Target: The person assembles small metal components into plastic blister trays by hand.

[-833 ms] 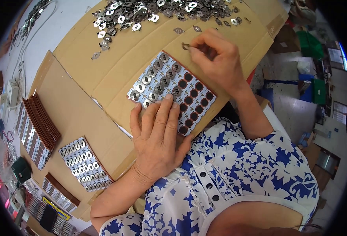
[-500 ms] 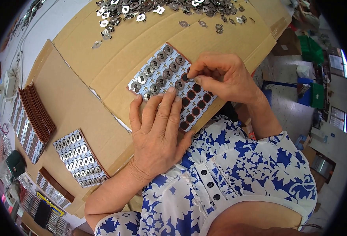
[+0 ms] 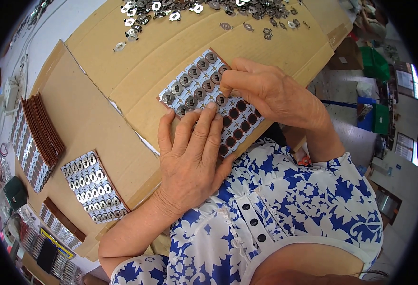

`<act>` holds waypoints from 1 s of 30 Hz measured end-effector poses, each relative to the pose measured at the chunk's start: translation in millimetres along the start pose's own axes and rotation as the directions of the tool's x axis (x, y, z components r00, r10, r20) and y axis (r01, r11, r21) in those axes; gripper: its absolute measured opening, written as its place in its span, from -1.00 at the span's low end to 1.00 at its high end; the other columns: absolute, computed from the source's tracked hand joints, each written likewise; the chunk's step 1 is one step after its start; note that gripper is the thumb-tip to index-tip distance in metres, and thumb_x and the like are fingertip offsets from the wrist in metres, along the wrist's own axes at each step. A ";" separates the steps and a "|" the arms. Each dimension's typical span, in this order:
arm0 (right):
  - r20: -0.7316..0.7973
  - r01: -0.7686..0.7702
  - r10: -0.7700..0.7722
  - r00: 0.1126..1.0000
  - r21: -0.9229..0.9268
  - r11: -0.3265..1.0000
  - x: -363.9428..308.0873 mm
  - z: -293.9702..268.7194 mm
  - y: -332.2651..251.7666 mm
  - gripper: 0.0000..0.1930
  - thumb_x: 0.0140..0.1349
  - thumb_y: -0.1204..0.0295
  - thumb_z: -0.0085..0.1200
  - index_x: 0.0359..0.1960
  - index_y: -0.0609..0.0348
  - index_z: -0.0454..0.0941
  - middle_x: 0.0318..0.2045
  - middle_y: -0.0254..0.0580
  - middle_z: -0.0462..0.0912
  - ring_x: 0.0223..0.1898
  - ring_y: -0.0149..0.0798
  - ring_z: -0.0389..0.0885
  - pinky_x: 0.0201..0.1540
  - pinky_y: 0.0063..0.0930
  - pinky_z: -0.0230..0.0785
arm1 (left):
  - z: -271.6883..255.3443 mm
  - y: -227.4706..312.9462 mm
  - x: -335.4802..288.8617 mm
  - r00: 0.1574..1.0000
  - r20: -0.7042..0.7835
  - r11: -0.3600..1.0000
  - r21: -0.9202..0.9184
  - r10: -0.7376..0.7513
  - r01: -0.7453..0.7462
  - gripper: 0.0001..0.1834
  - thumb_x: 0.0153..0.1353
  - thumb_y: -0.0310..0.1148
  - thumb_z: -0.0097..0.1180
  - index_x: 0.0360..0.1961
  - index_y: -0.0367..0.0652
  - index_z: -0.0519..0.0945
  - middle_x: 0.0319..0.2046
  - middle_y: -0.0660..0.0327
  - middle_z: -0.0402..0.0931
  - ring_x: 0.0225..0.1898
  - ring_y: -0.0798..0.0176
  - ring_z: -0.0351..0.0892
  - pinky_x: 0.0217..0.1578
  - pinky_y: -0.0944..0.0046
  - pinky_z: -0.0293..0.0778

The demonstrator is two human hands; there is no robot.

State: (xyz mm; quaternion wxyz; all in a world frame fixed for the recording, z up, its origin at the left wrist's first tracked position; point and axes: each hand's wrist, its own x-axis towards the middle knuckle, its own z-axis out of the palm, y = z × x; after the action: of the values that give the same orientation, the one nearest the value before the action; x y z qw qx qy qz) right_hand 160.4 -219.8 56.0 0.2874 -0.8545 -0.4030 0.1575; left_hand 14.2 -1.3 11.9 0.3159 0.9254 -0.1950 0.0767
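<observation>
A pale blue circuit board panel (image 3: 201, 89) with a reddish-brown edge lies tilted on the cardboard in front of me. Rows of round silver battery clips (image 3: 185, 80) cover its far-left part; bare dark discs (image 3: 234, 113) show on its near-right part. My left hand (image 3: 190, 156) rests across the panel's near-left side, fingers stretched out and spread over it, thumb by the near edge. Over the panel's right side, my right hand (image 3: 273, 95) is curled with thumb and forefinger drawn in at a clip row. Whatever its fingertips hold is hidden.
Loose metal clips (image 3: 254, 10) are heaped at the far edge of the cardboard (image 3: 119, 80). To the left lie a clip-covered panel (image 3: 94, 189), a tall stack of panels (image 3: 43, 133) and a smaller stack (image 3: 63, 222). Another person (image 3: 372, 26) is at the far right.
My right hand has shifted slightly left, its fingers curling lower onto the panel and hiding its fingertips. The panel sits a little further right in view; my left hand keeps its pose.
</observation>
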 end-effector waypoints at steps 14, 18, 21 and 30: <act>-0.360 -0.017 0.041 0.932 0.069 0.997 -18.3 41.6 3.4 -0.80 0.38 0.58 0.37 0.00 0.22 0.71 -0.22 -0.07 0.65 -0.26 0.05 0.75 -0.21 -0.16 0.59 | 0.8 1.4 0.3 1.000 -0.003 1.000 0.023 -0.003 0.003 -0.13 0.12 -0.10 0.57 0.39 -0.38 0.61 0.50 -0.09 0.52 0.40 -0.14 0.54 0.52 -0.45 0.19; -0.497 -0.033 -0.002 0.868 -0.061 0.998 -22.2 61.1 -11.2 -0.81 0.39 0.63 0.36 0.01 0.27 0.78 -0.23 -0.09 0.67 -0.28 -0.11 0.73 -0.25 -0.31 0.55 | -0.8 3.5 1.5 1.000 0.009 0.998 0.064 -0.013 0.012 -0.11 0.17 -0.05 0.57 0.43 -0.35 0.60 0.52 -0.07 0.52 0.41 -0.15 0.55 0.52 -0.41 0.20; -0.517 -0.048 -0.004 0.856 -0.088 0.995 -22.4 58.8 -5.6 -0.82 0.39 0.64 0.35 0.00 0.27 0.79 -0.24 -0.10 0.68 -0.28 -0.14 0.73 -0.27 -0.33 0.54 | -1.0 2.9 0.8 1.000 0.017 0.998 0.056 -0.013 0.012 -0.12 0.17 -0.05 0.57 0.43 -0.35 0.60 0.51 -0.07 0.54 0.41 -0.16 0.56 0.52 -0.40 0.20; -0.601 -0.091 0.046 0.798 -0.045 0.995 39.5 10.7 54.3 -0.82 0.38 0.53 0.37 -0.02 0.20 0.81 -0.24 -0.09 0.71 -0.28 0.00 0.77 -0.18 -0.20 0.60 | -5.5 3.2 1.9 1.000 0.015 0.999 0.037 0.003 -0.004 -0.12 0.16 -0.07 0.59 0.42 -0.35 0.60 0.49 -0.08 0.55 0.39 -0.16 0.57 0.52 -0.40 0.19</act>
State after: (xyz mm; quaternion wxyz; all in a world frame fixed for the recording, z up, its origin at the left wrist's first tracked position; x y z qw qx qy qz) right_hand 212.2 -212.8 12.5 0.3636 -0.8841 -0.2658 -0.1248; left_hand 14.5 -0.8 18.5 0.2970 0.9313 -0.1975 0.0739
